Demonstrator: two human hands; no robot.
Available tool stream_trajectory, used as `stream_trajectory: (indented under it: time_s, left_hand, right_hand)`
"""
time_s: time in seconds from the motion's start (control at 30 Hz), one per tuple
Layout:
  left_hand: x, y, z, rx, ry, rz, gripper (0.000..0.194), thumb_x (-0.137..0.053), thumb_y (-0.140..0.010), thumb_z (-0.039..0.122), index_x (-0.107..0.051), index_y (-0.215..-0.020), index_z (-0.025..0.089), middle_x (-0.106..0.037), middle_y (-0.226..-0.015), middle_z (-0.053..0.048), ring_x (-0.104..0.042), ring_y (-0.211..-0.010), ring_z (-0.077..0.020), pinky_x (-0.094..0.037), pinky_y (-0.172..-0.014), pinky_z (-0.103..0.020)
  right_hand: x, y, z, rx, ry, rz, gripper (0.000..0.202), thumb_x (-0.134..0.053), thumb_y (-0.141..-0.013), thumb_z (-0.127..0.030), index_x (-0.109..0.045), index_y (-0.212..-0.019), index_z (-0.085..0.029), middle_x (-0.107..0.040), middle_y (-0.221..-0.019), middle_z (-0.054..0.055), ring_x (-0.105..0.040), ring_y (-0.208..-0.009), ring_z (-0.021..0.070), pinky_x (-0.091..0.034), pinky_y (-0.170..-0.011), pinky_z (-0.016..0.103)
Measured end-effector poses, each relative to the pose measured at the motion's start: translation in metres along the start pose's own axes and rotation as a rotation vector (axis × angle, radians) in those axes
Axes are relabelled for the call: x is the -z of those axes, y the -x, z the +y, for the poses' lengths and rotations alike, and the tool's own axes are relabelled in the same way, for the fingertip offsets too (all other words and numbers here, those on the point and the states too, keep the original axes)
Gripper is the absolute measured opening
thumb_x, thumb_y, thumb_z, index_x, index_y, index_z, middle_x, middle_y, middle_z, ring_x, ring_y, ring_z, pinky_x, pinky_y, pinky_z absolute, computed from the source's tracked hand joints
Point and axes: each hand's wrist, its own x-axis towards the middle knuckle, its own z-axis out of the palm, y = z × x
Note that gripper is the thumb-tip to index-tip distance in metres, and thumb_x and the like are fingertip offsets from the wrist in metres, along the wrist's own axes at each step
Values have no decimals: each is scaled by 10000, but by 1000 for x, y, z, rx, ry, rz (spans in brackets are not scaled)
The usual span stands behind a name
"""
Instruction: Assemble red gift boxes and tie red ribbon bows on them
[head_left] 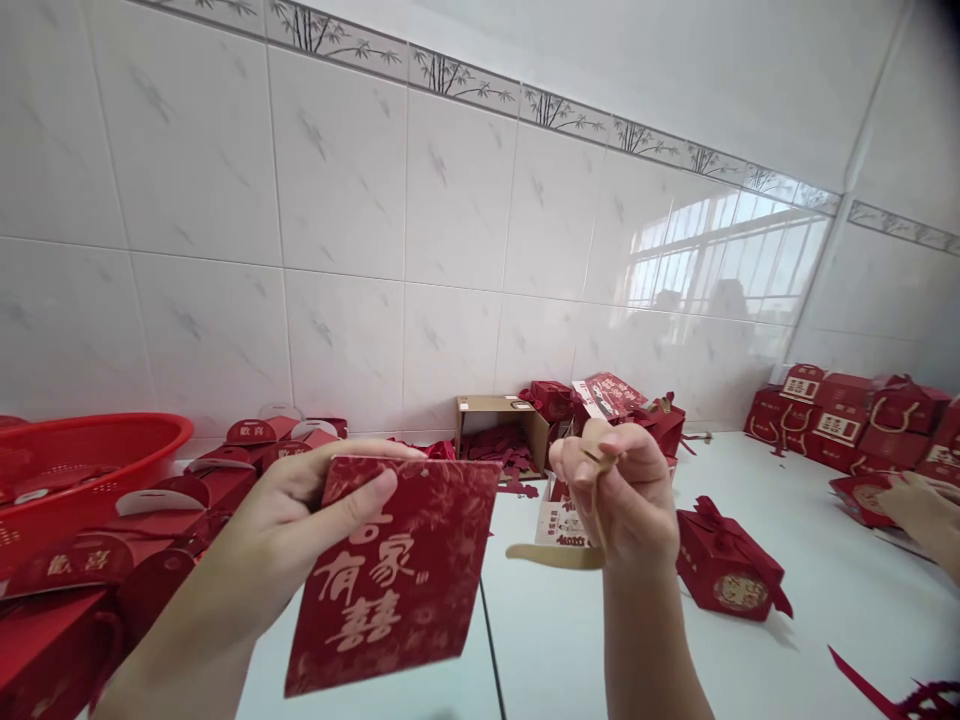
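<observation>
A flat red card (397, 570) with pale Chinese characters is upright at the centre left, tilted slightly. My left hand (322, 520) grips its upper left edge, thumb on the front face and fingers behind. To the right of the card, my right hand (619, 490) is raised with thumb and fingers pinched on a gold ribbon (559, 556), whose loose end hangs down and curls toward the card. Ribbon and card are apart. A small hole shows near the card's top edge.
Red boxes (225, 480) and a red plastic basket (157, 445) line the left. An open carton (544, 435) stands behind my hands. A ribboned red box (727, 570) is at the right, with stacked red boxes (840, 410) beyond. Another person's hand (926, 515) is at the right edge.
</observation>
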Motion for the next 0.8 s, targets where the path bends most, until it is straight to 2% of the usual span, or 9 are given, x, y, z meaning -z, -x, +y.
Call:
stream_trajectory:
  time_s: [0.07,0.13,0.23,0.33,0.43,0.53,0.8]
  left_hand:
    - [-2,-4,-2,-1,32,57,195,-721,-747,305,-735,-935,251,-753,-822,6,-710,-681,-162,-577,-578,-193]
    - [-5,-6,-3,-13,13,129,218,-734,-733,327,-737,-925,224,-750,-890,-12,-708,-729,-172,-584,-601,-195]
    - [-13,-4,-5,-55,-43,196,250,-742,-720,363,-739,-923,217,-745,-932,-28,-701,-771,-180,-584,-611,-192]
    - [-18,-1,-6,-125,-112,228,268,-728,-733,378,-735,-952,223,-743,-933,-36,-694,-777,-179,-578,-624,-196]
    - [-20,2,-6,-203,-193,207,211,-694,-773,354,-739,-934,224,-743,-884,-31,-688,-778,-166,-565,-647,-185]
    - [-21,2,-5,-259,-235,190,161,-673,-797,321,-742,-904,222,-741,-849,-22,-683,-772,-155,-559,-656,-183]
    - [-23,4,-6,-307,-263,139,155,-655,-817,278,-735,-938,222,-749,-883,-27,-696,-797,-163,-570,-674,-197]
  right_hand:
    - [-5,1,-1,-15,-26,-40,139,-665,-829,-260,-691,-944,-333,-556,-661,-24,-527,-577,112,-423,-562,281]
    - [-12,2,-1,-40,19,-102,152,-674,-820,-226,-702,-927,-330,-604,-713,-11,-570,-662,133,-456,-621,301]
    - [-24,2,0,-76,182,-138,177,-721,-771,-189,-727,-871,-335,-642,-991,13,-583,-967,183,-472,-802,347]
    - [-30,4,3,-104,344,-123,170,-750,-738,-184,-735,-823,-331,-551,-1249,-1,-495,-1172,218,-425,-936,380]
    - [-33,6,6,-135,436,-107,163,-732,-757,-187,-732,-832,-332,-499,-1329,-7,-494,-1186,229,-421,-950,407]
    - [-35,7,10,-139,478,-89,167,-717,-772,-190,-731,-854,-335,-506,-1318,2,-505,-1181,231,-434,-946,414]
    - [-39,8,17,-159,478,-63,135,-708,-786,-231,-737,-859,-342,-509,-1300,15,-547,-1098,235,-431,-955,469]
